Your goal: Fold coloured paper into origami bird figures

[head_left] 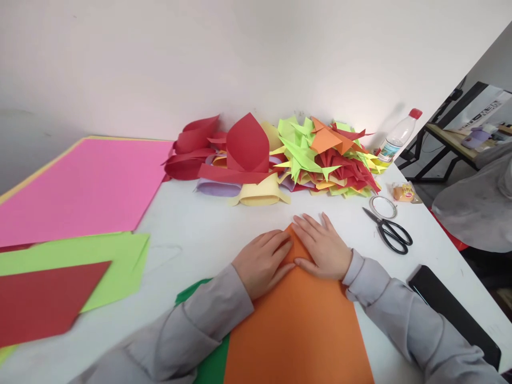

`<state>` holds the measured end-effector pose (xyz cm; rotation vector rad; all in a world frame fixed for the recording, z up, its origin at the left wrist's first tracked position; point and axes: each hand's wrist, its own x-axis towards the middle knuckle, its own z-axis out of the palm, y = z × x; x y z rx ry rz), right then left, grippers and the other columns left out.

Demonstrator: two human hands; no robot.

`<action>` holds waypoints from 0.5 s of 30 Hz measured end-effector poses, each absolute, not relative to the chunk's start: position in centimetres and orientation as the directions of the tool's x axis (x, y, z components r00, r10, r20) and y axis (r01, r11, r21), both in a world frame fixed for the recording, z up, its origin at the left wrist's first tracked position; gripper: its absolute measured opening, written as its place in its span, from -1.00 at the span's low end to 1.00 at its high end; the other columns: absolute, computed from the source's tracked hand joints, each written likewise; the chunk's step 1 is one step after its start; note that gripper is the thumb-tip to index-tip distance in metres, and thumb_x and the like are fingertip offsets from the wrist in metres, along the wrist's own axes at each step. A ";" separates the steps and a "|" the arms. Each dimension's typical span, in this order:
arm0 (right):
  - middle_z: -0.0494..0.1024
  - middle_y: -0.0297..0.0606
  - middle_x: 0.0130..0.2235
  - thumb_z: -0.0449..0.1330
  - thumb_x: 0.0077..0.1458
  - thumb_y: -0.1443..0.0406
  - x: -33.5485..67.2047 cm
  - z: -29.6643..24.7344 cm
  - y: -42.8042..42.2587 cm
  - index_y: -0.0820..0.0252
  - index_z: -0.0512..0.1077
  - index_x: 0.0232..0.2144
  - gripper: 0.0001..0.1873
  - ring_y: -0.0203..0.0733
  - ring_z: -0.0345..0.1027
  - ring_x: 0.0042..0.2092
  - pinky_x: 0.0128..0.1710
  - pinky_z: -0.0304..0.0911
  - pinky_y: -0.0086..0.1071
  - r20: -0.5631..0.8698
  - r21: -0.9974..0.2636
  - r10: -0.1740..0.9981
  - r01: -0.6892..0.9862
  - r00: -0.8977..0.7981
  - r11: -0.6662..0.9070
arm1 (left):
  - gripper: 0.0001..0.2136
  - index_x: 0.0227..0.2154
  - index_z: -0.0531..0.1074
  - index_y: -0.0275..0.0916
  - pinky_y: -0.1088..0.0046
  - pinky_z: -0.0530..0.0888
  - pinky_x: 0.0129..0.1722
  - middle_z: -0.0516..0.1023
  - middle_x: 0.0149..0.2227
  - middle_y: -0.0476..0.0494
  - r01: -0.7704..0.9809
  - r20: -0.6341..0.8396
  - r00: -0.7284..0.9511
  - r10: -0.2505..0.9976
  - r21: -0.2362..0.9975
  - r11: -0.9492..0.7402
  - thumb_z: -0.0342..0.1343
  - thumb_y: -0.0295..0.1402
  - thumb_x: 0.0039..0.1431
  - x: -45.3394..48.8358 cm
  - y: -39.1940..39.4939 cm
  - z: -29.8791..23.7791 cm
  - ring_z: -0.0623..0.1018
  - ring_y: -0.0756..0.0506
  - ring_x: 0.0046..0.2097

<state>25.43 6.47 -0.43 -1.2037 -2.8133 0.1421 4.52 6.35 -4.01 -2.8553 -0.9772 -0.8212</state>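
Note:
A large sheet of orange paper [298, 330] lies on the white table in front of me, its far end folded to a point. My left hand [264, 261] rests on the left side of that folded tip, fingers curled and pressing on the paper. On the right side of the tip lies my right hand [322, 245], its fingers stretched out flat over the paper. Both thumbs come close together on the orange surface. Partly under the orange sheet and my left forearm is green paper [214, 362].
Pink [96, 186], light green [120, 266] and red sheets [48, 301] lie at left. Folded red paper shapes [248, 144] and a pile of paper stars [320, 154] stand against the wall. Scissors [392, 233], a tape roll [383, 207], a bottle [396, 140] and a black phone [456, 314] are at right.

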 end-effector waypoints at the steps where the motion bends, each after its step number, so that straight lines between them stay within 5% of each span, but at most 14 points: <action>1: 0.03 0.06 0.32 -0.04 0.23 0.05 25.6 -0.6 6.0 0.36 0.05 0.27 -0.30 0.12 -0.17 0.33 0.25 -0.27 0.21 0.064 -0.104 0.735 0.728 -0.675 0.678 | -0.68 -0.11 0.43 -0.33 0.14 0.47 -0.04 0.50 -0.10 -0.36 0.578 0.485 0.665 0.568 0.147 -0.803 -0.10 -0.24 0.27 4.5 6.3 -4.1 0.46 -0.24 -0.02; 5: 0.16 0.05 0.27 -0.06 0.27 0.08 26.4 -1.3 4.1 0.35 0.17 0.22 -0.39 0.06 -0.04 0.31 0.26 -0.16 0.12 0.108 -0.100 0.728 0.722 -0.677 0.685 | -0.57 0.00 0.38 -0.41 0.10 0.43 0.00 0.48 -0.02 -0.43 0.626 0.483 0.651 0.585 0.094 -0.774 -0.15 -0.19 0.28 4.5 6.3 -4.8 0.43 -0.30 0.05; 15: 0.16 -0.01 0.28 -0.10 0.30 0.10 26.8 -1.5 3.3 0.39 0.18 0.22 -0.41 0.03 -0.04 0.31 0.29 -0.14 0.04 0.105 -0.096 0.706 0.699 -0.701 0.708 | -0.44 0.14 0.26 -0.53 0.13 0.26 0.15 0.31 0.20 -0.44 0.676 0.401 0.670 0.625 0.020 -0.737 -0.22 -0.14 0.28 4.7 6.3 -5.2 0.30 -0.32 0.20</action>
